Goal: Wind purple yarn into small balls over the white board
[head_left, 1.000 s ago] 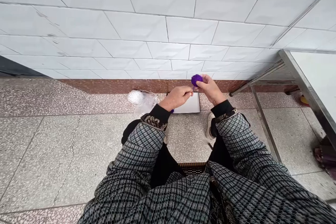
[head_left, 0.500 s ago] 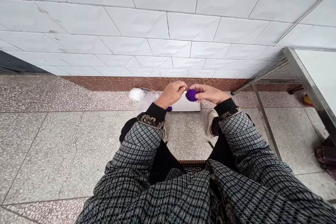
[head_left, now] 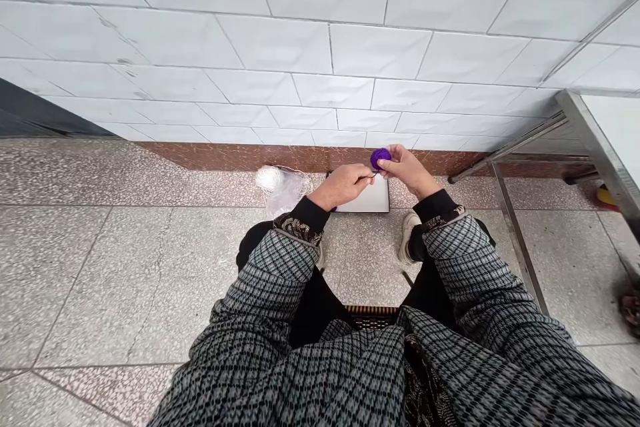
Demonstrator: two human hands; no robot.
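Note:
A small purple yarn ball [head_left: 381, 159] is gripped between the thumb and fingers of my right hand [head_left: 406, 168]. My left hand [head_left: 346, 185], just left of and below it, pinches a strand of purple yarn that runs to the ball. Both hands are over a shallow white box [head_left: 367, 197] with a dark rim, lying on the floor by the wall. A bit of purple shows at the box's left edge, mostly covered by my left wrist. To the left lies a ball of white yarn [head_left: 269, 178] on clear plastic.
The white tiled wall [head_left: 320, 47] with its brown base strip [head_left: 240, 155] stands close ahead. A metal-framed table [head_left: 595, 140] is at right. Below are my legs and shoes [head_left: 409, 237], and the woven edge of a seat [head_left: 373, 311].
My right hand has lifted the purple ball up and to the right and turned it. The left hand has moved right and slightly lower, beneath the ball. The view has shifted slightly.

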